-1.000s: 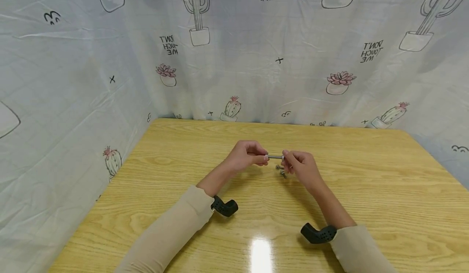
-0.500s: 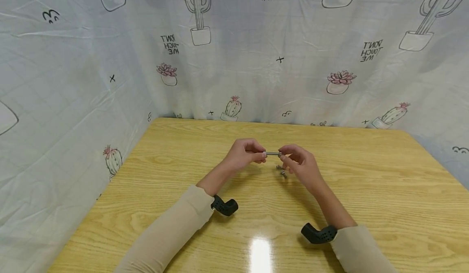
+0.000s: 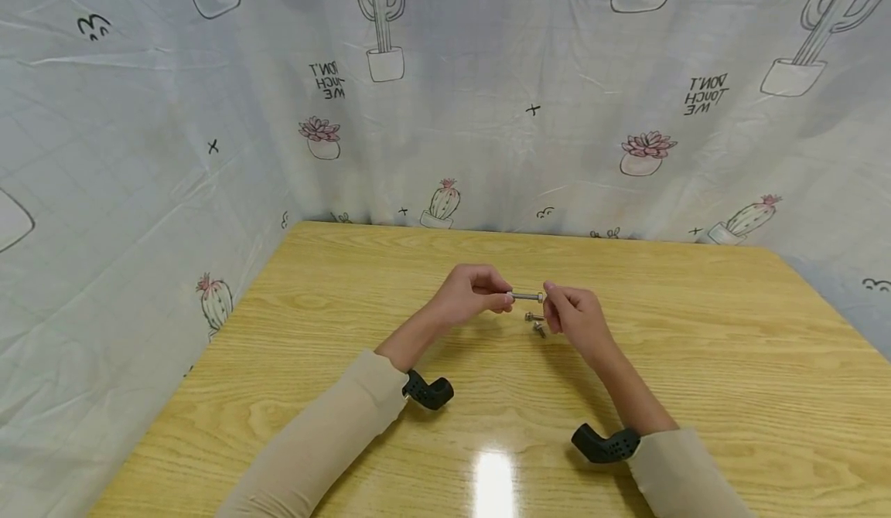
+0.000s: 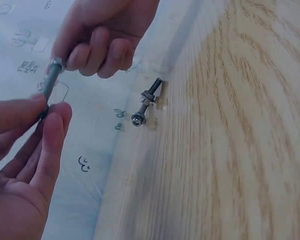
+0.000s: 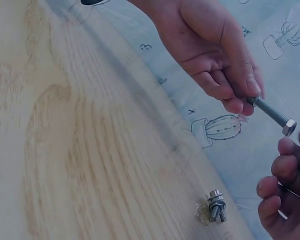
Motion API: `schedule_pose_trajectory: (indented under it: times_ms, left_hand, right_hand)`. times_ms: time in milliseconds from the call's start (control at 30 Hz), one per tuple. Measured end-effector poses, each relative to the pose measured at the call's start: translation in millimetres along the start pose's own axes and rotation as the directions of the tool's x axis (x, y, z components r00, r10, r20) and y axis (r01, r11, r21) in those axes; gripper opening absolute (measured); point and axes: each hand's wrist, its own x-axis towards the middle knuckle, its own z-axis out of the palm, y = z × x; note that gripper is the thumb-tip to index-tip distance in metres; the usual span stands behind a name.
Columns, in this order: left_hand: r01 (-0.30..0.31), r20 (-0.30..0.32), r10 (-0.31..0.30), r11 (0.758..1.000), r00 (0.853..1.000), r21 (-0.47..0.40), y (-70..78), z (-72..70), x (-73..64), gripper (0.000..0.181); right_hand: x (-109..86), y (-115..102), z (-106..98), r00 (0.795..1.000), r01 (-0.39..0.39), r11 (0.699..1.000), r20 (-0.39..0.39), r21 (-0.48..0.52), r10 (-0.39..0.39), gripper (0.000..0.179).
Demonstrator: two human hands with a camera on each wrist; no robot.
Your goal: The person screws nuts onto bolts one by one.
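Above the wooden table [image 3: 334,301], the right hand [image 3: 576,318] has slipped rightward off the long bolt [image 3: 527,297] since half a second ago; its curled fingers sit just beside the head, gripping nothing. The left hand [image 3: 465,295] pinches the bolt's left end. Nearly level between the hands, the bolt's long axis runs left to right, head pointing right. Two smaller bolts [image 3: 539,331] lie below.

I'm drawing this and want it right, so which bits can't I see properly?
Right wrist view: one end of the silver metal hex-headed bolt, hidden by the left hand.
Right wrist view: part of the right hand, cut off by the right edge.
Head view: fine detail on the small silver metal fasteners, too small to make out.
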Motion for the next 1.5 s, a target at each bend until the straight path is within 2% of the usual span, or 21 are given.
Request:
schedule_pose_trajectory:
  times_ms: [200, 333, 467, 533, 667, 733, 800, 1000, 1167, 1333, 1500]
  left_hand:
    - [0.046, -0.085, -0.048, 0.999, 0.995, -0.027, 0.9, 0.2, 1.0, 0.012]
    - [0.049, -0.089, -0.052, 0.998, 0.995, -0.036, 0.9, -0.5, 2.2, 0.013]
    - [0.034, -0.063, -0.036, 0.999, 0.997, -0.026, 1.0, -1.6, 2.0, 0.011]
    - [0.018, -0.032, -0.019, 1.000, 0.999, -0.024, 1.4, -2.7, 1.9, 0.011]
    - [-0.015, 0.037, 0.016, 1.000, 0.999, -0.024, 1.2, -5.5, 3.8, 0.010]
    - [-0.022, 0.049, 0.022, 1.000, 0.999, -0.014, 0.9, -6.8, 4.9, 0.010]
    - [-0.017, 0.040, 0.018, 1.000, 0.999, -0.004, 0.8, -8.2, 5.7, 0.009]
    - [0.025, -0.025, -0.025, 1.000, 0.999, -0.005, 1.3, -12.4, 8.8, 0.009]
    - [0.044, -0.042, -0.045, 0.999, 0.998, -0.017, 1.0, -12.5, 10.8, 0.009]
    - [0.037, -0.030, -0.037, 0.999, 0.999, -0.011, 0.4, -12.8, 12.2, 0.009]
    - [-0.007, 0.026, 0.007, 1.000, 1.000, 0.000, 0.2, -12.8, 13.4, 0.009]
  right_hand:
    - [0.8, 0, 0, 0.996, 0.082, 0.996, -0.014, -0.020, -0.083, 0.025]
    - [1.6, 2, -1, 0.993, 0.118, 0.992, 0.004, -0.054, -0.118, 0.023]
    - [1.4, 2, -1, 0.995, 0.100, 0.993, -0.004, -0.059, -0.100, 0.021]
    - [1.9, 2, -1, 0.997, 0.077, 0.996, -0.006, -0.043, -0.077, 0.026]
    - [4.1, 0, 2, 0.999, 0.038, 0.999, 0.002, -0.002, -0.038, 0.048]
    - [5.4, 0, 3, 1.000, 0.026, 1.000, -0.004, -0.007, -0.026, 0.053]
    - [6.6, -1, 3, 0.999, 0.026, 0.999, -0.025, -0.021, -0.026, 0.051]
    - [10.7, 1, 4, 0.995, 0.081, 0.996, -0.048, -0.029, -0.083, 0.026]
    - [12.5, 4, 4, 0.994, 0.103, 0.994, -0.032, -0.032, -0.104, 0.026]
    - [13.6, 4, 3, 0.995, 0.093, 0.994, -0.038, -0.059, -0.096, 0.024]
    - [14.2, 1, 3, 0.999, 0.040, 0.998, -0.022, -0.038, -0.041, 0.043]
